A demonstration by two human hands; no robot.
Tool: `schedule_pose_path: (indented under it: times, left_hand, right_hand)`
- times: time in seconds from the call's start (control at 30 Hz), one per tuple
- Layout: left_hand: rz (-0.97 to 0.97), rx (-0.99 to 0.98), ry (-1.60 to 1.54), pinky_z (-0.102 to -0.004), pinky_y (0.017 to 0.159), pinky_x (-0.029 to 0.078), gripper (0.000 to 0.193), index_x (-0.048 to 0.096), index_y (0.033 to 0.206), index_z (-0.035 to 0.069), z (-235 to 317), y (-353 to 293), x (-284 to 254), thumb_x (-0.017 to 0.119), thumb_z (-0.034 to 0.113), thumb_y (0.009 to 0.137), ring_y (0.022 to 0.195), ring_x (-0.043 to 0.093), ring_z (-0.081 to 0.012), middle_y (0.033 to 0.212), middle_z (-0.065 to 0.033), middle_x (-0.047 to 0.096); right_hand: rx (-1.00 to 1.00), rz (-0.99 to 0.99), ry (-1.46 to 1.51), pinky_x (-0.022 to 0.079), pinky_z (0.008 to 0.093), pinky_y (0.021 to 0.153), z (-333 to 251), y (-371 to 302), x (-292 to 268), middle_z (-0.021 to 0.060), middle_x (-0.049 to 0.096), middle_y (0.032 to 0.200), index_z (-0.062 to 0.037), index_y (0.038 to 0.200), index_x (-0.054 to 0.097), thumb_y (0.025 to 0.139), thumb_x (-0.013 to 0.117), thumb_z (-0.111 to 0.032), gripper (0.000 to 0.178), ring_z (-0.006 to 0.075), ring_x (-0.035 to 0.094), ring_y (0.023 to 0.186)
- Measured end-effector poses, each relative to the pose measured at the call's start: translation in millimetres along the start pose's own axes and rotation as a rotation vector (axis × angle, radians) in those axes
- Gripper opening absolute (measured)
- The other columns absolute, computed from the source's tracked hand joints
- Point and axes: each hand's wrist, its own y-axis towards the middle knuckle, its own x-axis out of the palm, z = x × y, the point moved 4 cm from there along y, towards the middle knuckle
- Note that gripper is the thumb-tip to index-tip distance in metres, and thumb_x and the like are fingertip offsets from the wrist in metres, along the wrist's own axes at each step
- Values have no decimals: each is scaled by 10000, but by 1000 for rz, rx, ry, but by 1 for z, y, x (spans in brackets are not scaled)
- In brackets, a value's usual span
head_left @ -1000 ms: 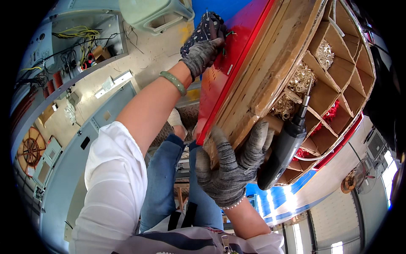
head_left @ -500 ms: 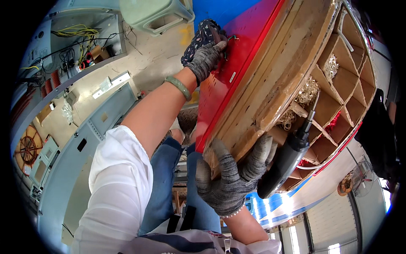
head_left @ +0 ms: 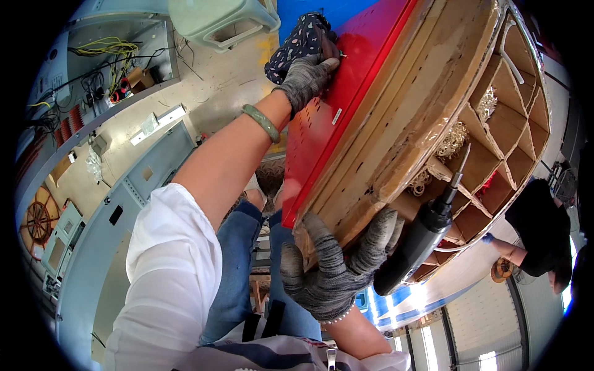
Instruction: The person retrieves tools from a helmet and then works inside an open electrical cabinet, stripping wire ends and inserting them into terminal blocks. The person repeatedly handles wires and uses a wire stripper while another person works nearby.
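My left hand [head_left: 309,80], in a grey knit glove, reaches to the far edge of a glossy red panel [head_left: 346,99]. Its fingers are closed at a dark cloth bundle [head_left: 292,52] with small light spots; the fingertips are partly hidden. My right hand [head_left: 331,275], gloved too, has its fingers spread and bent against the near corner of a taped cardboard box [head_left: 396,142]. Beside its fingers a black electric screwdriver [head_left: 417,244] lies slanted over the box's compartments, bit pointing away from me. Whether the hand touches the screwdriver I cannot tell.
Cardboard dividers split the box into cells with gold-coloured small parts [head_left: 453,141] and red pieces [head_left: 489,184]. A pale green stool [head_left: 223,18] stands beyond. Grey metal cabinets with wiring [head_left: 111,52] are at left. Another person [head_left: 541,222] is at far right.
My view has shifted slightly. My left hand stays at the spotted cloth, a little higher up; the right hand keeps its spread pose at the box. The other person at right shows more fully.
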Motion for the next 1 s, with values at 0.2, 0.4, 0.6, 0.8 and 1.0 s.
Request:
schedule_pose_path:
  times: [0.2,0.4,0.6,0.8,1.0]
  left_hand:
    - [50,146,578,-374,807,439,386,624,1019,39,10,25,-9,555,354,808,903,582,-320,988,-176,623]
    - [31,247,582,-406,822,433,368,606,1011,37,33,-2,-13,608,299,752,924,565,-336,956,-179,610]
    - [200,265,332,-326,685,464,336,589,1051,54,-39,49,-37,621,280,805,758,568,-196,860,-97,610]
    - [-44,-22,-97,-343,649,488,327,573,1099,66,-24,-4,-53,594,259,837,723,576,-170,872,-74,614]
    - [-121,213,293,-368,879,411,395,544,1134,49,18,-32,-35,512,313,842,985,553,-341,1080,-197,576]
  right_hand:
    - [-18,11,-7,209,505,1016,-8,2,-5,272,218,1378,-179,1029,640,715,646,-391,379,445,232,1263]
    - [-8,9,-69,219,508,1011,-6,-2,-2,273,221,1375,-175,1039,630,749,616,-425,383,448,232,1261]
    - [-22,-3,-47,239,505,1003,-13,-1,3,277,219,1372,-173,1043,620,762,598,-439,388,452,225,1265]
    - [-1,-14,-73,237,514,1002,-13,-1,-1,281,208,1373,-174,1068,602,762,598,-458,417,457,217,1266]
    - [-27,-2,-69,225,516,1007,-14,-1,3,290,198,1369,-161,1066,603,773,587,-467,424,453,201,1273]
